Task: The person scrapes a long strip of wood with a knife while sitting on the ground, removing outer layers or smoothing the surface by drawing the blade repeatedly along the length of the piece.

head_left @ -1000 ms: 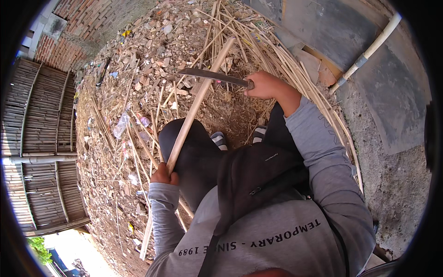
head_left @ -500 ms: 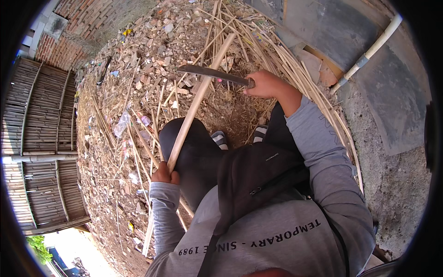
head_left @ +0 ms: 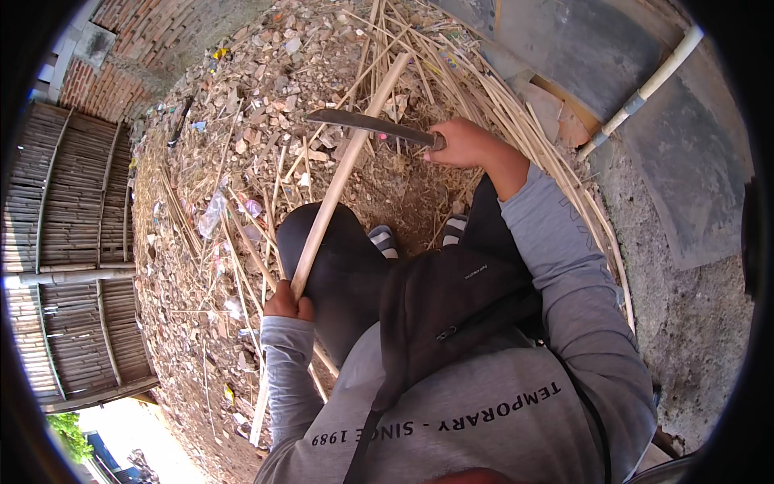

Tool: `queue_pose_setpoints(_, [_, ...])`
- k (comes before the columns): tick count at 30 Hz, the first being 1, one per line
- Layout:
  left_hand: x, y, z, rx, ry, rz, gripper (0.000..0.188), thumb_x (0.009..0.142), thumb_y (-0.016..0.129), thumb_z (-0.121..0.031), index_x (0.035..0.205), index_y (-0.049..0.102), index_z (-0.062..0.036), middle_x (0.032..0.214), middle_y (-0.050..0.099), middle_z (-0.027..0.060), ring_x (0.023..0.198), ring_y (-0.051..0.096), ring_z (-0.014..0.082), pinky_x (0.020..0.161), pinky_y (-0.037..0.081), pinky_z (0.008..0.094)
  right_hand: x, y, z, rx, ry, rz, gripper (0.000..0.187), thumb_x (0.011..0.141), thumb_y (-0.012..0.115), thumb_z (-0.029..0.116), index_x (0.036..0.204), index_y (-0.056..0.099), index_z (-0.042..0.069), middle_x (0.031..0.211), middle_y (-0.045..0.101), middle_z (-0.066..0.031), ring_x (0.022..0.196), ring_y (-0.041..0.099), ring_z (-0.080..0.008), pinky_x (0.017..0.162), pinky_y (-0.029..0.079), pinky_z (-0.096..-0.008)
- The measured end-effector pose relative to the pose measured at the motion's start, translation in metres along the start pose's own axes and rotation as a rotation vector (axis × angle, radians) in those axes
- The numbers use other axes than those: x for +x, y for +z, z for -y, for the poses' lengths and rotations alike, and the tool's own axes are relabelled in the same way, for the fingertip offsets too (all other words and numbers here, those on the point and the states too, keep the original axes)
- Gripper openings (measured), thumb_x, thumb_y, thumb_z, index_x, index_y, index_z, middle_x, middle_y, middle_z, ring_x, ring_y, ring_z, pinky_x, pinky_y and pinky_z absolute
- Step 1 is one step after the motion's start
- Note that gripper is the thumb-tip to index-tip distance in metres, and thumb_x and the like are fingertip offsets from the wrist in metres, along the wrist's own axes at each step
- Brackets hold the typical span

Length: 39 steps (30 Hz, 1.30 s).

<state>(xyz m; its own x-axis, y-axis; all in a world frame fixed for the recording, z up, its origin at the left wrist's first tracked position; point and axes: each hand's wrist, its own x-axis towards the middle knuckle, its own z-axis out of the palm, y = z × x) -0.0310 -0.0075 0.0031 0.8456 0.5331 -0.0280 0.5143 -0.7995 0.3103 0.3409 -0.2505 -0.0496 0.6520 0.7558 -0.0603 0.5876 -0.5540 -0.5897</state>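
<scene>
My left hand (head_left: 288, 303) is closed round the near end of a long, pale wooden strip, perhaps split bamboo (head_left: 332, 198). The strip slants up and away to the right, passing over my left knee. In my right hand (head_left: 466, 145) is the handle of a machete (head_left: 367, 123); the fingers wrap it and hide most of the grip. Its dark blade points left and lies across the strip's upper part, on the near side of the strip's far end. Whether the edge bites into the strip I cannot tell.
Long thin strips (head_left: 516, 121) lie in a bundle curving round my right side. More loose strips (head_left: 246, 278) are at my left, on rubble-strewn ground (head_left: 258, 105). A slatted bamboo panel (head_left: 72, 194) stands far left, a concrete wall (head_left: 677, 323) with a pale pipe (head_left: 645, 93) at the right.
Both hands stay almost where they were, still gripping the strip and the machete. The blade and the strip's far end have shifted very slightly to the left and up.
</scene>
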Motion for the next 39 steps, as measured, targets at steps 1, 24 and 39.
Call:
queue_pose_setpoints(1, [0.000,0.000,0.000,0.003,-0.001,0.002,0.017,0.079,0.052,-0.014,0.087,0.047,-0.0007,0.066,0.056,0.0276,0.065,0.056,0.0497,0.058,0.044,0.0548,0.000,0.001,-0.001,0.007,-0.021,-0.017,0.039,0.076,0.076,0.038,0.096,0.067,0.005,0.077,0.064,-0.0202,0.076,0.063,-0.0368,0.068,0.048,-0.0442])
queue_pose_setpoints(24, [0.004,0.001,0.010,-0.015,0.078,0.014,0.019,0.077,0.053,-0.014,0.090,0.048,-0.0005,0.067,0.056,0.0265,0.064,0.055,0.0481,0.059,0.044,0.0539,0.002,0.001,0.000,0.053,0.027,0.052,0.036,0.078,0.075,0.038,0.094,0.067,0.007,0.084,0.066,-0.0158,0.083,0.065,-0.0342,0.073,0.049,-0.0438])
queue_pose_setpoints(39, [0.007,0.002,0.016,-0.114,0.072,0.028,0.016,0.077,0.052,-0.013,0.084,0.048,0.0001,0.067,0.054,0.0264,0.064,0.054,0.0475,0.059,0.041,0.0527,0.002,0.001,-0.003,0.069,0.014,0.042,0.038,0.077,0.076,0.040,0.094,0.068,0.007,0.085,0.067,-0.0160,0.084,0.065,-0.0343,0.074,0.049,-0.0435])
